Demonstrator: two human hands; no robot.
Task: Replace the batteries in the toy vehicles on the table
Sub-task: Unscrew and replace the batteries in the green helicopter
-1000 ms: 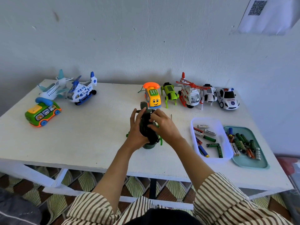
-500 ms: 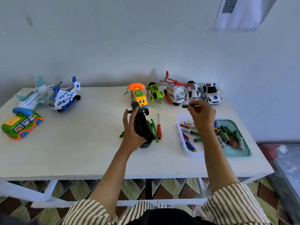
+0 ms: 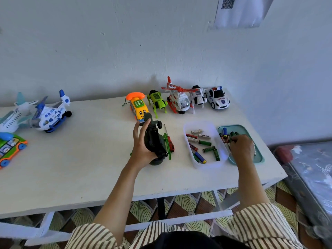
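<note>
Left hand [image 3: 143, 147]: gripping the dark toy vehicle [image 3: 154, 141], palm against its left side, thumb and fingers raised along the body. The vehicle is tilted with its dark underside facing up, held over the middle of the table [image 3: 86, 159]. Whether its lower end touches the tabletop cannot be determined.

Right hand [image 3: 240, 148]: lowered, fingers curled downward, into the teal tray [image 3: 259, 157] near the right edge of the table. The fingertips are among the loose batteries [image 3: 226, 136] in that tray. Whether they are pinching one cannot be determined.

A red-handled screwdriver [image 3: 172, 145] lies on the table just beside the vehicle, on its right. A clear tub [image 3: 201, 123] stands between the screwdriver and the teal tray, touching or almost touching the tray, with more batteries [image 3: 204, 142] scattered inside.

Along the back edge, left to right: a yellow toy phone [image 3: 139, 107], a green toy [image 3: 157, 101], a red-and-white helicopter [image 3: 178, 101], a small white vehicle [image 3: 197, 96], a police car [image 3: 218, 99].

At the left end: a blue-and-white helicopter [image 3: 51, 115], a white airplane [image 3: 11, 118] and a green bus [image 3: 9, 148].
</note>
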